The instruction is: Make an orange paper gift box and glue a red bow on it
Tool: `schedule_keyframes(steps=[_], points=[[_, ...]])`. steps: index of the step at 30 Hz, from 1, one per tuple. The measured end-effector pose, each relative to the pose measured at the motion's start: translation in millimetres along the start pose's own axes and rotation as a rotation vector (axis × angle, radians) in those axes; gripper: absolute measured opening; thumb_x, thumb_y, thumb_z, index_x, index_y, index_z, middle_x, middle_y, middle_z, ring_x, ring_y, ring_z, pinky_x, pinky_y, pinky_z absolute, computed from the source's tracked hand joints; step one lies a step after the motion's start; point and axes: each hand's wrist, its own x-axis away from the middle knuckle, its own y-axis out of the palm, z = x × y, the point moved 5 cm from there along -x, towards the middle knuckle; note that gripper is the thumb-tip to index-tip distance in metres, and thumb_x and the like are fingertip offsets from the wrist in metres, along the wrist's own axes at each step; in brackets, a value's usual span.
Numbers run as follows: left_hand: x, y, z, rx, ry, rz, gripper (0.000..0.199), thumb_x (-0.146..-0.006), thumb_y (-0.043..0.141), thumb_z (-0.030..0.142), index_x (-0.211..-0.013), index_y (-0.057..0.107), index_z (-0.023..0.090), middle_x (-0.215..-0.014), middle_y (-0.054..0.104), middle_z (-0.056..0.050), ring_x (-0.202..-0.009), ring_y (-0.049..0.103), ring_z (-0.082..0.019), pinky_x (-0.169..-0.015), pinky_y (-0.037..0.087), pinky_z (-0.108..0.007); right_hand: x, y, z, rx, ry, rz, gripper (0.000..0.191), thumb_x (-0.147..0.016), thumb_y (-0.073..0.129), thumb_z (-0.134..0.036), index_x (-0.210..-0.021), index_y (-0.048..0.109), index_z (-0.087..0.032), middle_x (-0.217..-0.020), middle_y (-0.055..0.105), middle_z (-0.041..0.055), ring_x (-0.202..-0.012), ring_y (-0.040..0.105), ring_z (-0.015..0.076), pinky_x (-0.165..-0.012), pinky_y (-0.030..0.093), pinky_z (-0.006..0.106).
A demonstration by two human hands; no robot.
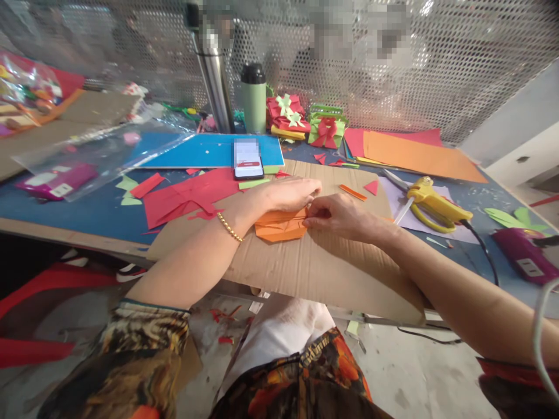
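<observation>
A folded orange paper piece (280, 228) lies on the brown cardboard (279, 262) in front of me. My left hand (293, 194) reaches over its far edge, fingers bent and meeting my right hand. My right hand (329, 214) pinches the paper's right edge between thumb and fingers. What the left fingertips hold is hidden. A narrow orange strip (353, 192) and a small pink-red scrap (371, 187) lie on the cardboard to the right of my hands.
Behind stand a steel flask (217, 87), a green bottle (253, 99) and paper boxes (326, 131). A phone (248, 158) lies on a blue sheet (187, 152). To the right are a yellow glue gun (441, 203), scissors (396, 179) and a purple power socket (526, 254).
</observation>
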Motion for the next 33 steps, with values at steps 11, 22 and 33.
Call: schedule_keyframes(steps=[11,22,33], points=[[2.1,-1.9,3.3,-0.001,0.001,0.0,0.028,-0.091,0.045,0.024,-0.111,0.064,0.021,-0.107,0.072,-0.007,-0.088,0.061,-0.021,-0.074,0.039,-0.033,-0.5,0.8,-1.1,0.023,0.035,-0.019,0.013,-0.083,0.07,-0.025,-0.071,0.068,-0.02,-0.062,0.06,-0.0033,-0.059,0.049,0.0112,-0.062,0.034,0.028],[2.2,-2.4,1.9,0.025,0.027,0.01,0.024,-0.092,0.046,0.026,-0.108,0.063,0.022,-0.105,0.072,-0.007,-0.087,0.06,-0.021,-0.077,0.041,-0.033,-0.6,-1.8,-1.8,0.023,-0.011,-0.025,0.012,-0.08,0.065,-0.026,-0.071,0.067,-0.02,-0.063,0.06,-0.0032,-0.058,0.049,0.0106,-0.06,0.034,0.027],[6.6,-6.0,8.7,0.012,0.012,-0.009,0.021,-0.093,0.044,0.021,-0.106,0.06,0.021,-0.108,0.071,-0.007,-0.091,0.061,-0.021,-0.076,0.04,-0.032,-0.9,-1.8,-0.6,0.045,0.024,-0.033,0.012,-0.08,0.065,-0.026,-0.07,0.065,-0.02,-0.062,0.058,-0.0035,-0.058,0.048,0.0109,-0.059,0.034,0.027]])
